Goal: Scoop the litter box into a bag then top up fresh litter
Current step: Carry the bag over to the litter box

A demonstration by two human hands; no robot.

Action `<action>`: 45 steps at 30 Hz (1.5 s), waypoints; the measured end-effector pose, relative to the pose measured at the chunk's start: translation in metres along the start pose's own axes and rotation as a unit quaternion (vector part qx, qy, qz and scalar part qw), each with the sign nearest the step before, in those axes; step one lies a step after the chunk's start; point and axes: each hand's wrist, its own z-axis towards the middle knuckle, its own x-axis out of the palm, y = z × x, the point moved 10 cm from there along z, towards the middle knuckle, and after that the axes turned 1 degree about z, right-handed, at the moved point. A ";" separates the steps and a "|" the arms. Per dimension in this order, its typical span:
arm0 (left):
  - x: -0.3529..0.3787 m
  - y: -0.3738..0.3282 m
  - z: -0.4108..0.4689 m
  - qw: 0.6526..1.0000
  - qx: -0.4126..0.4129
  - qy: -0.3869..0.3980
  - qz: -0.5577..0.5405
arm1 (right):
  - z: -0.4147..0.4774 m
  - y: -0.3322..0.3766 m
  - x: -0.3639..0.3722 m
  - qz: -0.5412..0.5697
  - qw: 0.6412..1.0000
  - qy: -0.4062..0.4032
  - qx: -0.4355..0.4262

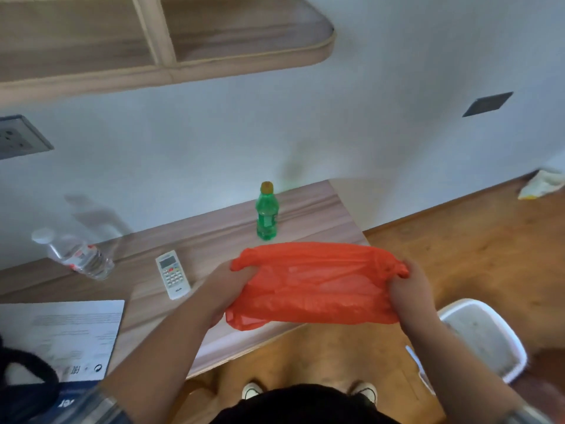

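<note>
A pale wall (214, 133) filled the upper view, with a wooden shelf (214, 41) fixed to it at the top left. Below the wall ran a wooden floor (458, 255), and a wooden desk (214, 240) stood against the wall on the left.

An orange bag (315, 283) was stretched out flat in the air between the two hands, over the desk's near right corner and the floor beside it. A white litter box (477, 302) sat on the floor at the lower right, below the right forearm, with grey litter (480, 338) inside. A printed sheet (61, 332) lay on the desk at the lower left.

The left hand (226, 289) gripped the bag's left end, fingers curled round bunched plastic. The right hand (412, 289) gripped the right end the same way.

A clear bottle (76, 254) lay tilted on the desk near the wall. A green bottle (267, 214) stood upright just behind the bag. A white remote (172, 275) lay flat between the two bottles, near the left hand. A grey socket (18, 137) sat on the wall at the far left. Two shoe tips (252, 390) showed on the floor at the bottom.
</note>
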 end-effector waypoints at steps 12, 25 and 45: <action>0.257 -0.086 0.010 0.979 0.105 -0.031 0.171 | 0.063 -0.170 -0.150 0.145 0.974 0.125 0.124; 0.583 -0.152 0.025 0.940 0.157 0.118 0.277 | 0.150 -0.347 -0.370 0.166 0.975 0.053 0.137; 0.828 -0.246 0.132 0.892 0.178 0.284 0.303 | 0.251 -0.434 -0.465 0.223 0.909 -0.201 0.288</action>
